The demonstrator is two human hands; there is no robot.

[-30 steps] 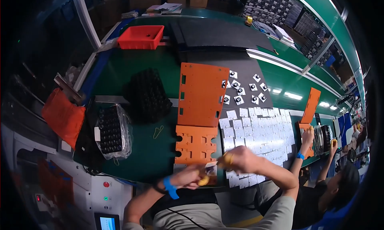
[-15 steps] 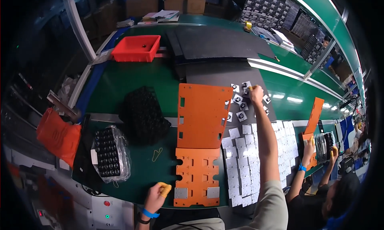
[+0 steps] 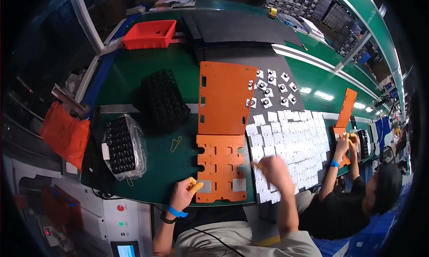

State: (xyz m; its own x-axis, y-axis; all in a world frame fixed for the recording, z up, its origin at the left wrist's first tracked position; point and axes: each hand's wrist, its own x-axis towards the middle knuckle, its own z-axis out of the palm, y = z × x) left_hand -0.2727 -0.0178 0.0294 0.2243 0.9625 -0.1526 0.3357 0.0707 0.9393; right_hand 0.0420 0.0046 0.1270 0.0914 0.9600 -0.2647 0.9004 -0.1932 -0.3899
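An orange fixture lies unfolded before me, its flat lid panel (image 3: 227, 98) on the far side and its slotted base (image 3: 222, 167) nearer. Pale square plates sit in the base's two near corners, among them the left plate (image 3: 204, 186). My left hand (image 3: 184, 195), with yellow finger covers, reaches to that plate; its covered fingertips are slightly apart and nothing shows between them. Blurred by motion, my right hand (image 3: 276, 173) is over the rows of white square boards (image 3: 292, 136), just right of the base. Whether it holds anything is unclear.
Small white squares with black round parts (image 3: 267, 92) lie on a dark mat beyond the boards. At left are a plastic-wrapped black tray (image 3: 121, 147), a black gridded tray (image 3: 164, 100) and a yellow band (image 3: 176, 144). A red bin (image 3: 149, 34) stands farther back. A co-worker (image 3: 353, 199) works at right.
My right hand has come back from the small black-centred squares to above the near boards. My left hand has moved right onto the fixture's near left corner. The whole view has shifted.
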